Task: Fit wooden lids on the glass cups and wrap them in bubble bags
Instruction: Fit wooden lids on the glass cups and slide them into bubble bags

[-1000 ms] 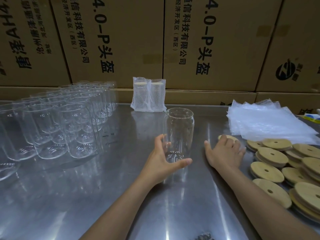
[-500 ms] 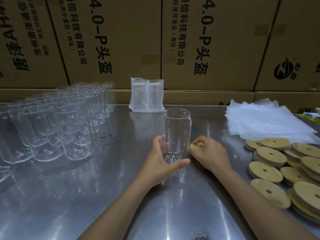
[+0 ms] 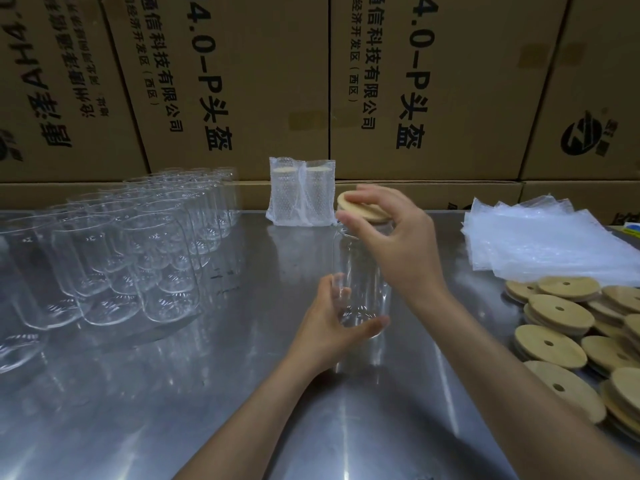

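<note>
A clear glass cup (image 3: pixel 356 271) stands upright at the middle of the steel table (image 3: pixel 173 393). My left hand (image 3: pixel 332 323) grips its base, thumb in front and fingers behind the glass. My right hand (image 3: pixel 391 237) pinches a round wooden lid (image 3: pixel 360 207) and holds it on the cup's rim, slightly tilted. Two wrapped cups in bubble bags (image 3: pixel 300 192) stand at the back against the cartons.
Several bare glass cups (image 3: pixel 114 258) crowd the table's left side. A stack of flat bubble bags (image 3: pixel 547 244) lies at the right, with a pile of wooden lids (image 3: pixel 581 334) in front of it. Cardboard cartons (image 3: pixel 263 81) wall off the back.
My right hand picked a lid from the pile, carried it left past the cup's side and raised it onto the rim. My left hand kept its grip on the cup.
</note>
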The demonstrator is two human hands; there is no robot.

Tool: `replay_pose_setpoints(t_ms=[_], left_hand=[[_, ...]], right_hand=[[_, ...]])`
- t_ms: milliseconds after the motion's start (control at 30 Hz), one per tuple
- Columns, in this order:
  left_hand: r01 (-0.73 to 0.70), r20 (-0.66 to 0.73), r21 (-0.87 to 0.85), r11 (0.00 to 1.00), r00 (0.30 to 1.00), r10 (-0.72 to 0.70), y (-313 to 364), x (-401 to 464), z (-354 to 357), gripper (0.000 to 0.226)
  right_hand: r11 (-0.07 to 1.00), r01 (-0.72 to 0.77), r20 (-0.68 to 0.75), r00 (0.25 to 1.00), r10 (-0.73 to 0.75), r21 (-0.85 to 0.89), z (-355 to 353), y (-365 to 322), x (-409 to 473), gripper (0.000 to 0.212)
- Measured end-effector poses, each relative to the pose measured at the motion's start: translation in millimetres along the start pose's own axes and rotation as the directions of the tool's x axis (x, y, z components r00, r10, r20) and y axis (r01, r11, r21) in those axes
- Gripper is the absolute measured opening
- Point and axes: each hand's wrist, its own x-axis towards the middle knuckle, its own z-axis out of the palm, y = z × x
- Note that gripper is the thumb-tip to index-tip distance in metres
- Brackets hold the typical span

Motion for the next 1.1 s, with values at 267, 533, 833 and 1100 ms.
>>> replay_pose_setpoints(t_ms=[267,533,833,1100], left_hand=[[0.009,0.004,-0.037,0.999,1.000,-0.009,2.0,1.0,-0.1,0.074],[0.006,0.015,-0.054,0.999,1.000,-0.005,1.5,0.2,-0.6,0.083],[-0.002,0.001,-0.053,0.999,1.000,0.003,-0.9,1.0,1.7,0.094],[-0.008,-0.014,-0.053,0.999,1.000,0.008,-2.1,1.0,2.8,0.090]], right_hand=[[0.992,-0.004,0.066,0.998,0.013,-0.128,-2.2,10.1,-7.6,0.018],[0.910,0.179,0.164,0.979,-0.125,-0.375,-13.6,9.0,-12.7,0.039],[0.868,0.239,0.203,0.965,-0.164,-0.436,-18.5,4.1,-25.5,0.040],[0.851,0.240,0.219,0.964,-0.152,-0.467,-17.3,2.0,-29.5,0.042]])
